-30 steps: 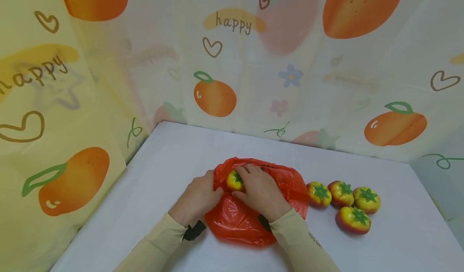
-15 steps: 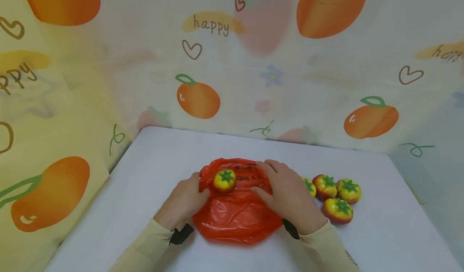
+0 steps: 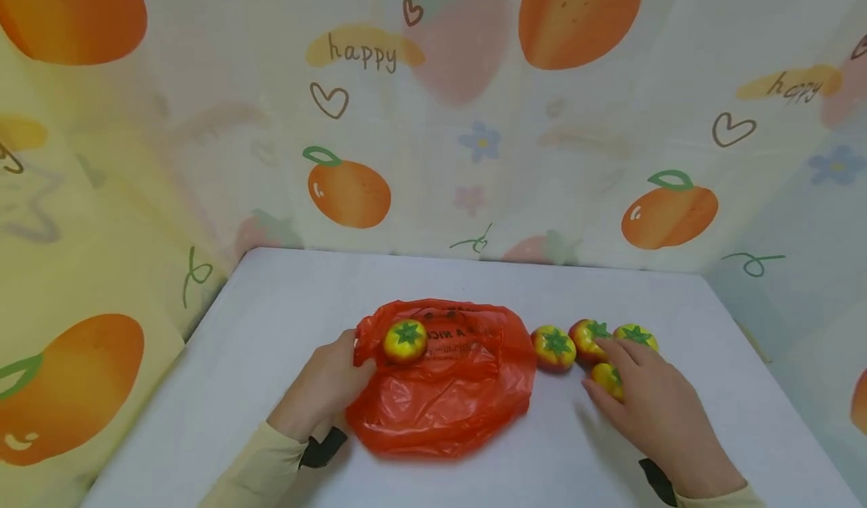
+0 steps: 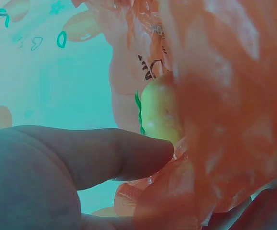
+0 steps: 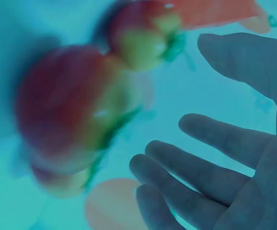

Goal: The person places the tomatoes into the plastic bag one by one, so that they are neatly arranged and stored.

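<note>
A red plastic bag [image 3: 440,414] lies spread on the table, with one red-and-yellow toy fruit [image 3: 406,346], topped by a green star-shaped calyx, at its left opening. My left hand [image 3: 321,380] pinches the bag's left edge; its thumb [image 4: 138,155] lies across the red film in the left wrist view, close to the fruit. Over the loose fruits at the right, my right hand [image 3: 664,414] reaches with its fingers [image 5: 196,172] extended and apart, gripping nothing. It partly covers the near fruit [image 3: 605,380] in the head view. Blur softens the fruits in the right wrist view.
Beside the bag's right edge sits a toy fruit [image 3: 553,350], with two more, a middle one [image 3: 588,342] and a right one [image 3: 637,333], close by. The white table [image 3: 305,282] meets a printed cloth backdrop [image 3: 420,154] behind and on both sides.
My right hand has left the fruit and the bag and moved right to the loose fruits. The left hand stays at the bag's left edge. The head view has turned rightward.
</note>
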A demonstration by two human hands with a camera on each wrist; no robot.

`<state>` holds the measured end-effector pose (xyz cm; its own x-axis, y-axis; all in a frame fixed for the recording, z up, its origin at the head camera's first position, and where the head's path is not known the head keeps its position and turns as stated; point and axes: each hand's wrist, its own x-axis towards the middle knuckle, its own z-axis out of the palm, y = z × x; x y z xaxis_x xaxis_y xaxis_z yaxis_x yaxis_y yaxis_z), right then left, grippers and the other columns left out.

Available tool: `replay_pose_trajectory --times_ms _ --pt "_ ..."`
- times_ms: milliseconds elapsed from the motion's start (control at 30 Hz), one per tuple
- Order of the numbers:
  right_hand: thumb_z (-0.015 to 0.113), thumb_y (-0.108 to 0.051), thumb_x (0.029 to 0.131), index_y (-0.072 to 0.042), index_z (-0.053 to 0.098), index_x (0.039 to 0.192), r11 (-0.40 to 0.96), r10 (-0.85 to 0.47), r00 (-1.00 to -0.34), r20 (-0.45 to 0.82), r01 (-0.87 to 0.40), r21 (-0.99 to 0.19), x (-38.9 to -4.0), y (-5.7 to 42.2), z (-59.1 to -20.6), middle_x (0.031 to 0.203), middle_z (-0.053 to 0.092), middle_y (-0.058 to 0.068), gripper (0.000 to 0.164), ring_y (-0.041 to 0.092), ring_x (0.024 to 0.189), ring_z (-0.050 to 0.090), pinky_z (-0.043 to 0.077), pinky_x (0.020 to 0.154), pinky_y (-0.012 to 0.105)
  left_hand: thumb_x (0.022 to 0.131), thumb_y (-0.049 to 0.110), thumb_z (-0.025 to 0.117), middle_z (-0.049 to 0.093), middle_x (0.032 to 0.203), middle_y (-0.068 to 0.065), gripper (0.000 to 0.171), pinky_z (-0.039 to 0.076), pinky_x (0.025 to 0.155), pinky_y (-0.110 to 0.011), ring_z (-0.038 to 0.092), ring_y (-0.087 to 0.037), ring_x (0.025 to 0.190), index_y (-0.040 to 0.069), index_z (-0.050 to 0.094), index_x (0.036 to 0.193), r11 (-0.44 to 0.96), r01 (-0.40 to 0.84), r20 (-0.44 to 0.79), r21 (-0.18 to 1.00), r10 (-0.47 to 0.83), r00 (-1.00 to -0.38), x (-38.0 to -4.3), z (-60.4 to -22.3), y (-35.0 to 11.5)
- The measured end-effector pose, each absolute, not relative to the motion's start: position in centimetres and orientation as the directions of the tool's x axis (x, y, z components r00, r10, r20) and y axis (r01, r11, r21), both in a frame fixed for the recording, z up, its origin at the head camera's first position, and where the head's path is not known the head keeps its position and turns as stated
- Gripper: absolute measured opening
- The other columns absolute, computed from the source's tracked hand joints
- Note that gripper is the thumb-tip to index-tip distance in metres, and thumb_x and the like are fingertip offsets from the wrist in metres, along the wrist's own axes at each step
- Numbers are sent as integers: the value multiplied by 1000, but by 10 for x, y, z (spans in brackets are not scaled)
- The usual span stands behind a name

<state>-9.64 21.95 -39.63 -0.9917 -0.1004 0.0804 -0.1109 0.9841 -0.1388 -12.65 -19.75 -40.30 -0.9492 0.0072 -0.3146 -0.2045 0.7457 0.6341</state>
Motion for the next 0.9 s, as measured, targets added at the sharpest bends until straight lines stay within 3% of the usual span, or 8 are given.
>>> replay_pose_trajectory --times_ms 333,900 --pt "83 -60 87 1 60 144 992 26 -998 -64 33 -119 -97 241 -414 138 63 33 87 52 115 63 55 97 72 103 25 64 65 145 -26 72 65 85 -41 67 -25 100 -7 36 161 762 -208 -323 613 1 -947 -129 -405 -197" --pt "86 -57 86 0 60 145 988 75 -988 -131 92 -124 -106 244 -428 138 62 32 86 46 112 62 55 99 70 104 23 64 67 139 -25 71 63 74 -33 65 -22 92 -7 35 161 741 -225 -335 632 -1 -942 -129 -405 -196"
